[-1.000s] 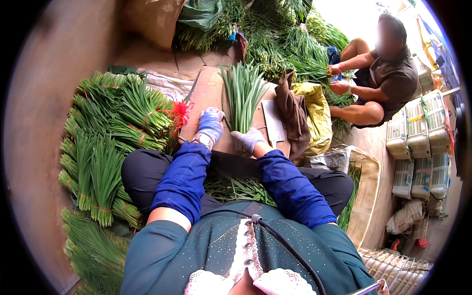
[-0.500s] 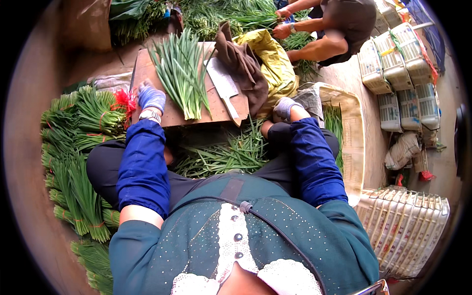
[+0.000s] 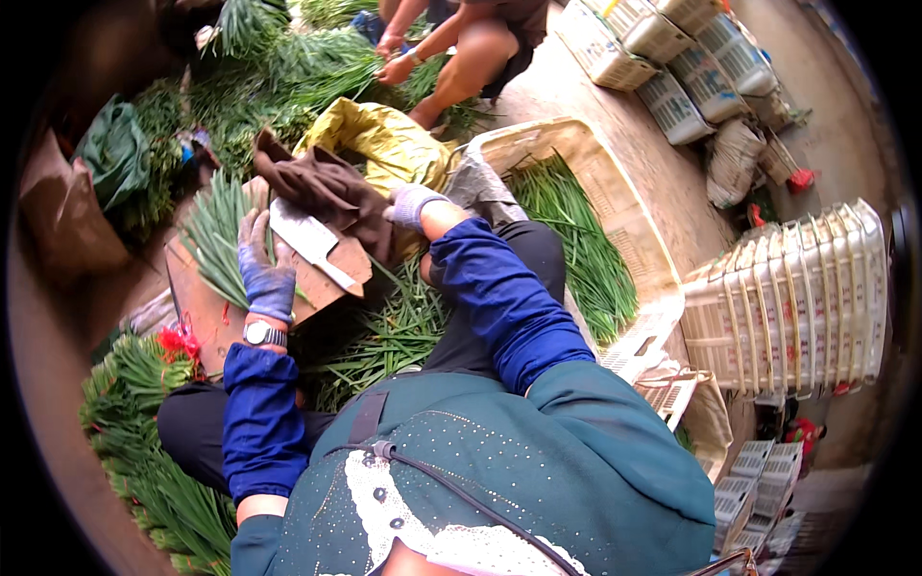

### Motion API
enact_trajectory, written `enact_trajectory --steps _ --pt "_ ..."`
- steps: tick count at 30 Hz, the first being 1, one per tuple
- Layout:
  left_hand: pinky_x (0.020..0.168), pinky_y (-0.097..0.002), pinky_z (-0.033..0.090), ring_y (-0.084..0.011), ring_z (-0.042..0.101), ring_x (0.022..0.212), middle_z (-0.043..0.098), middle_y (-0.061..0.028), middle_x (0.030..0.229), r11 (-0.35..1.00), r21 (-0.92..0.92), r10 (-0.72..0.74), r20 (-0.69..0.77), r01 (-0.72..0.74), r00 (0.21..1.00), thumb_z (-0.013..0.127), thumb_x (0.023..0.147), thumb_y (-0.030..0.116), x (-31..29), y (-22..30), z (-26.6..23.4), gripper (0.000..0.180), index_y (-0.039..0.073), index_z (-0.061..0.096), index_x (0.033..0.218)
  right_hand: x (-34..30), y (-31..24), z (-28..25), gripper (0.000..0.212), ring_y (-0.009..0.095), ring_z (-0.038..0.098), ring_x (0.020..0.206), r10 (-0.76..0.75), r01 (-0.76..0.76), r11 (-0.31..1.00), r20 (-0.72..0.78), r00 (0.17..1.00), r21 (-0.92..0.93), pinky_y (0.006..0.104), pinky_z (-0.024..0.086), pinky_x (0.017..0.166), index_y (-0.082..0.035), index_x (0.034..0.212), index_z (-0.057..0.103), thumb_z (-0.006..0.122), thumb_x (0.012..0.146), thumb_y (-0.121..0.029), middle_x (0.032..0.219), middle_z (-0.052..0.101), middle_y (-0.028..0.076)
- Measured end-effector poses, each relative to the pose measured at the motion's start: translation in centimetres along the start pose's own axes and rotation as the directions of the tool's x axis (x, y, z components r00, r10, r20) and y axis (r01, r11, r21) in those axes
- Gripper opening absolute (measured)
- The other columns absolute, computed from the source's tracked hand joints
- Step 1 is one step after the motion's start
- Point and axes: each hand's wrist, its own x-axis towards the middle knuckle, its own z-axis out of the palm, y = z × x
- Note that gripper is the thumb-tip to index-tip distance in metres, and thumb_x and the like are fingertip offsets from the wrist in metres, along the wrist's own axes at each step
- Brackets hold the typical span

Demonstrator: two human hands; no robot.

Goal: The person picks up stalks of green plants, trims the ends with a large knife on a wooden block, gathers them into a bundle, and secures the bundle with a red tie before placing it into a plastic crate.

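My left hand (image 3: pixel 266 266), in a grey-purple knit glove, lies over a bunch of garlic chives (image 3: pixel 211 235), its fingers stretched out and apart. Under the bunch is a wooden board (image 3: pixel 192 278). A cleaver (image 3: pixel 305 238) rests flat on the board, just right of that hand, its wooden handle toward me. My right hand (image 3: pixel 415 204), gloved too, is beside a brown cloth (image 3: pixel 327 192); its fingertips are too small and blurred to read. Loose chive leaves (image 3: pixel 384 326) lie below the board, between my legs.
Tied chive bundles (image 3: pixel 144 422) are stacked at my left. A cream plastic crate (image 3: pixel 615 173) on my right holds more chives (image 3: pixel 571 245). Beyond the board are a yellow sack (image 3: pixel 375 139) and a crouching co-worker's hands (image 3: pixel 394 60) among greens. White crates (image 3: pixel 788 298) stand farther right.
My view has swung right, so the scene sits lower and farther left. My left hand has moved from the board's left edge onto the chives; my right hand has come near the brown cloth.
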Motion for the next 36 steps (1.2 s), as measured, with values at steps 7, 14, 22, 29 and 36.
enact_trajectory --steps 7,14,22,29,36 --pt "0.107 -0.0324 0.041 -0.022 0.055 0.123 0.06 -0.0124 0.13 0.936 -0.35 0.012 0.14 0.038 0.99 0.052 0.089 -0.009 1.8 6.1 1.2 0.041 -0.002 0.056 0.129 -20.8 0.6 -8.4 0.034 0.036 0.067 0.097 0.052 0.287 0.923 -0.824 0.565 0.256 0.04 0.052 0.086 -0.003 0.115 0.066 0.066 0.087 -0.023 0.102 0.069 0.022" --pt "0.1 -0.0289 0.048 -0.0178 0.061 0.115 0.064 -0.0093 0.125 0.637 -0.708 -0.009 0.39 0.306 0.921 0.051 0.095 -0.007 4.2 15.4 3.5 0.035 -0.001 0.057 0.129 -33.8 18.9 1.9 0.027 0.03 0.069 0.087 0.615 -0.132 0.764 -0.652 0.444 0.631 0.0383 0.054 0.08 -0.005 0.108 0.069 0.065 0.087 -0.022 0.098 0.071 0.019" --pt "0.089 -0.0367 0.056 -0.0243 0.067 0.1 0.068 -0.0123 0.112 0.016 -0.705 -0.088 0.705 0.709 0.704 0.057 0.092 0.002 8.1 26.9 12.1 0.031 -0.001 0.06 0.123 -38.6 25.4 8.5 0.026 0.018 0.066 0.075 0.836 -0.016 0.448 -0.412 0.362 0.894 0.0313 0.054 0.071 -0.002 0.112 0.067 0.066 0.089 -0.015 0.091 0.073 0.012" --pt "0.089 -0.0401 0.056 -0.0281 0.068 0.103 0.067 -0.0135 0.116 0.009 -0.44 0.021 0.898 0.898 0.44 0.059 0.091 0.006 4.7 32.9 18.3 0.035 0.002 0.059 0.125 -31.6 30.2 6.6 0.036 0.035 0.066 0.099 0.697 -0.232 0.707 -0.606 0.382 0.668 0.0409 0.053 0.087 -0.005 0.118 0.063 0.067 0.085 -0.018 0.107 0.067 0.02" --pt "0.1 -0.0436 0.048 -0.0307 0.057 0.12 0.056 -0.0168 0.132 -0.168 -0.615 -0.124 0.789 0.771 0.602 0.058 0.093 0.011 5.4 31.9 22.8 0.05 0.003 0.045 0.14 -18.7 39.0 4.7 0.058 0.038 0.046 0.129 0.671 -0.538 0.724 -0.623 0.402 0.432 0.0485 0.039 0.107 -0.005 0.136 0.05 0.065 0.086 -0.03 0.139 0.05 0.021"
